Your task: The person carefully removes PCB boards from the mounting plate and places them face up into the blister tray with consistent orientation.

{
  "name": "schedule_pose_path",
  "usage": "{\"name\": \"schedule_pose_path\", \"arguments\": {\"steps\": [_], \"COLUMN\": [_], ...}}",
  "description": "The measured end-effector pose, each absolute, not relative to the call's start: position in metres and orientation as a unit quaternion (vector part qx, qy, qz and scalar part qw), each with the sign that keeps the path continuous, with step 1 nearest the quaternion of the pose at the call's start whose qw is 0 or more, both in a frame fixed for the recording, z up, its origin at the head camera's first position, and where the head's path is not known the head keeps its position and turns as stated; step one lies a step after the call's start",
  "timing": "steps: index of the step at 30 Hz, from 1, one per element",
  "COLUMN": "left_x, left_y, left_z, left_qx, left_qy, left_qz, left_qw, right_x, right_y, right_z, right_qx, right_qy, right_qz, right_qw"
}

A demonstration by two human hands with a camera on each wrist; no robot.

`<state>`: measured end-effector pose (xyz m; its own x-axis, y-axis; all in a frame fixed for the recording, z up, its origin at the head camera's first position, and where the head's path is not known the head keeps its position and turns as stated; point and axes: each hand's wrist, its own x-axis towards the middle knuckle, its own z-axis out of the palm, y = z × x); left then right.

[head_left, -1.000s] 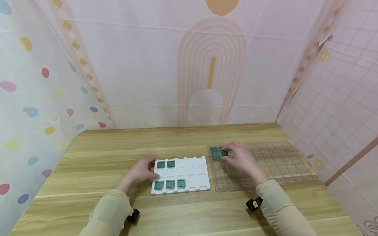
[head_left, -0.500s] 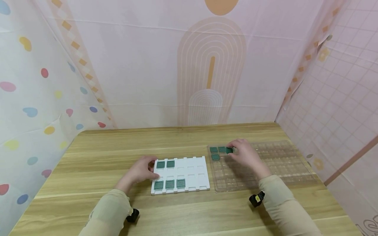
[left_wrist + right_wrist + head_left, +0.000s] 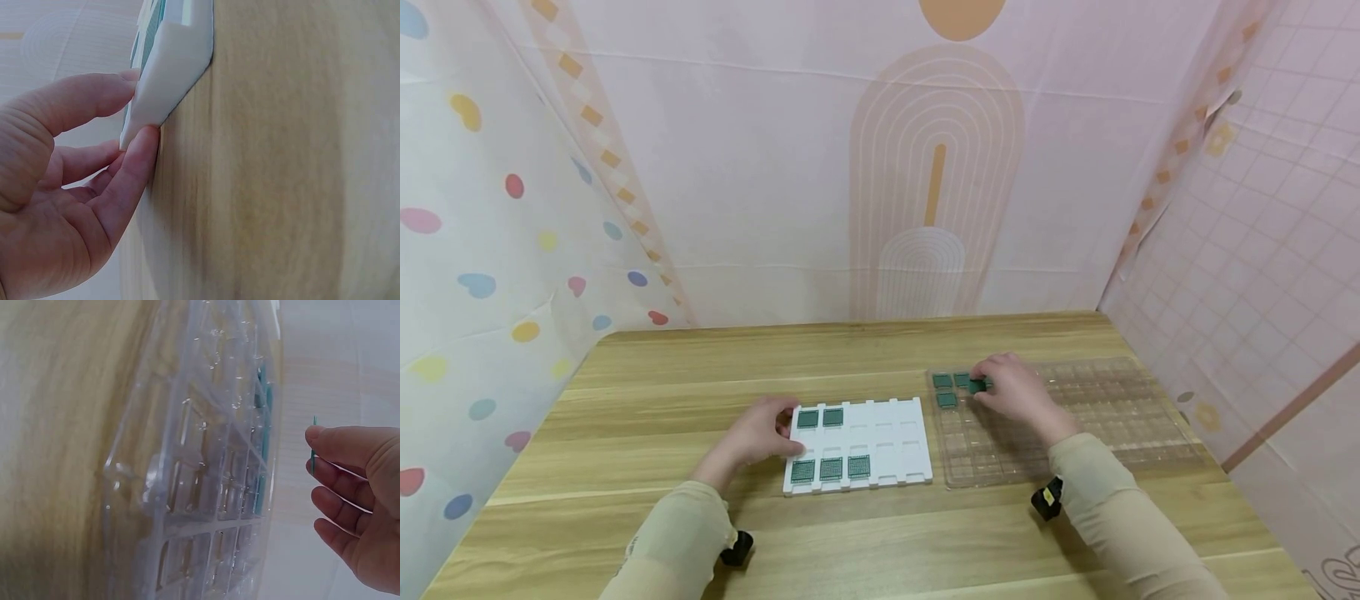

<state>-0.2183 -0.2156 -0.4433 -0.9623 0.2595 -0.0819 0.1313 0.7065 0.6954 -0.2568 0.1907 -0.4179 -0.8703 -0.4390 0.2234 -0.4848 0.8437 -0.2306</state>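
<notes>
My left hand (image 3: pixel 763 432) holds the left edge of a white slotted tray (image 3: pixel 891 439). In the left wrist view its thumb lies on the top and the fingers are at the side and underside of the tray corner (image 3: pixel 165 75). Several small green circuit boards (image 3: pixel 831 469) sit in the tray, two in the back row and three in the front. My right hand (image 3: pixel 1017 390) pinches one green circuit board (image 3: pixel 977 387) between thumb and finger. The right wrist view shows this board edge-on (image 3: pixel 314 420), raised above the clear tray (image 3: pixel 215 525).
The clear plastic compartment tray (image 3: pixel 1097 425) lies to the right of the white one. More green boards (image 3: pixel 947 400) sit in its back left corner. Wooden tabletop (image 3: pixel 880 542) runs in front, and patterned cloth (image 3: pixel 760 208) hangs behind.
My right hand, pinching the board, moved right and slightly away, then a little back left and nearer. The left hand and white tray stayed in place.
</notes>
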Motion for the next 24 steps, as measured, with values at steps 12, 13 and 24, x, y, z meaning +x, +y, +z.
{"name": "schedule_pose_path", "arguments": {"steps": [12,13,24], "left_x": [-0.2193,-0.2195,-0.2201], "left_y": [-0.2168,-0.2170,-0.2174], "left_z": [-0.4438,-0.4440,-0.4464], "left_qx": [0.110,0.112,0.122], "left_qy": [0.923,0.923,0.924], "left_qz": [0.360,0.359,0.354], "left_qw": [0.086,0.086,0.080], "right_x": [-0.2623,-0.2628,-0.2670], "right_y": [0.1853,0.1849,0.1815], "right_z": [-0.4232,-0.4237,-0.4282], "right_qx": [0.251,0.250,0.257], "right_qy": [-0.960,-0.961,-0.961], "right_qz": [0.105,0.102,0.092], "right_qw": [0.061,0.059,0.038]}}
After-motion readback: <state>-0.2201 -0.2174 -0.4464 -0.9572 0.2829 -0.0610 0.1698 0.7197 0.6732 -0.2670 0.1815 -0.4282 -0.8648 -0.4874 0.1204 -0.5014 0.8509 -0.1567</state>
